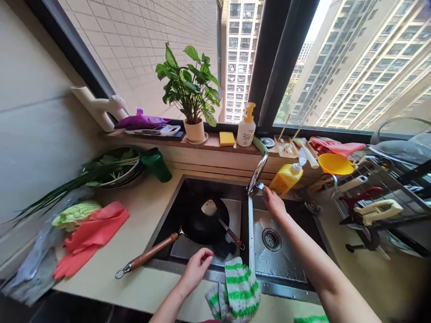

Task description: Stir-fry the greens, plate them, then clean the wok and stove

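My right hand [276, 204] reaches over the right sink basin [283, 246], its fingers closed on the lever of the chrome tap [258, 172]. My left hand [198, 265] hovers by the front rim of the left basin, fingers curled together with nothing seen in them. In that basin lies a black wok [198, 229], its long wooden handle [151, 255] sticking out over the front left corner. A spatula [209, 207] with a wooden handle rests in the wok. Draped on the front edge beside my left hand is a green-and-white striped cloth [242, 289].
Red rubber gloves [94, 233], a cabbage [76, 214] and a bowl of greens [116, 168] are on the left counter. A yellow detergent bottle [286, 177] stands behind the tap. The sill holds a potted plant [193, 89], a sponge [226, 138] and a pump bottle [247, 128]. A rack [380, 179] is at right.
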Motion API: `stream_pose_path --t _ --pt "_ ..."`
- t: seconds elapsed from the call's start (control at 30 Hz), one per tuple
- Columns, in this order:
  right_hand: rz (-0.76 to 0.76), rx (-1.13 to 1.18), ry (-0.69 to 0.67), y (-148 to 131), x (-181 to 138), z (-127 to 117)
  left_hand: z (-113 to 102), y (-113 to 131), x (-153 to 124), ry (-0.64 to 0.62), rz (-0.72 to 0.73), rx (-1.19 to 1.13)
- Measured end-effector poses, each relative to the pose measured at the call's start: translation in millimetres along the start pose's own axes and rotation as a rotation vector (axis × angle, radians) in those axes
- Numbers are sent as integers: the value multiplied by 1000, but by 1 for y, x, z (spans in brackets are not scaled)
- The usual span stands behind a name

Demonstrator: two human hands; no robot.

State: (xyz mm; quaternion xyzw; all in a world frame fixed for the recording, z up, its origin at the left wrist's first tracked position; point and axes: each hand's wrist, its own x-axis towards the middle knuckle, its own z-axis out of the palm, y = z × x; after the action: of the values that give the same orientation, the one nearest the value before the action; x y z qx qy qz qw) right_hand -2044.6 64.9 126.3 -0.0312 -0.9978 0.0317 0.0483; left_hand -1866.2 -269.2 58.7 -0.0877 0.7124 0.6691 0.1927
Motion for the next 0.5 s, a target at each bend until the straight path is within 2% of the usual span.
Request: stream_pose_path --t 0.13,0.27,0.37,0.5 --pt "-17 -96 -166 -1 37 4 41 30 64 10 -143 -96" --pt "-41 -92 -225 -1 50 -4 87 64 137 -26 -278 -200" --pt "45 168 -220 -5 53 -17 115 87 174 -50 -308 -263" --pt "176 518 -203 -33 42 -22 136 104 192 -89 -276 -276"
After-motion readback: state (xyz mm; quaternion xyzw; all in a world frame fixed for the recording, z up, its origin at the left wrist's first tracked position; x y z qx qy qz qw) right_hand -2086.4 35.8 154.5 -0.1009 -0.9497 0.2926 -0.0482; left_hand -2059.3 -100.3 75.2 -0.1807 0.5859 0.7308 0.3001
